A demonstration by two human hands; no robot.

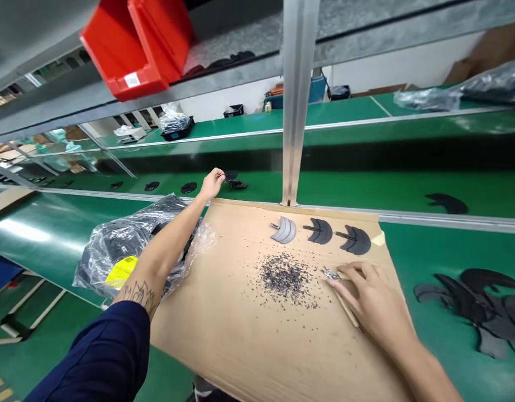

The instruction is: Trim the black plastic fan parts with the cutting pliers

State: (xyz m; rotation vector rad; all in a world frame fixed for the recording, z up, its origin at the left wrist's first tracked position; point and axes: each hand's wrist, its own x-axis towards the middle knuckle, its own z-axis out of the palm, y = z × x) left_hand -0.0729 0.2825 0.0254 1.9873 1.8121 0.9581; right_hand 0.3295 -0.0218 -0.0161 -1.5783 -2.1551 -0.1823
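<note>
My left hand reaches far forward over the conveyor belt, its fingers pinched on a dark fan-shaped plastic part. My right hand rests on a brown cardboard sheet, fingers curled around a small tool with a wooden handle and metal tip. Three fan-shaped parts lie in a row at the cardboard's far edge. A pile of small dark trimmings sits just left of the tool.
A clear plastic bag of dark parts with a yellow label lies under my left arm. More black parts are heaped on the green table at right. Several parts ride the belt at left. An aluminium post rises ahead; red bins sit on the shelf above.
</note>
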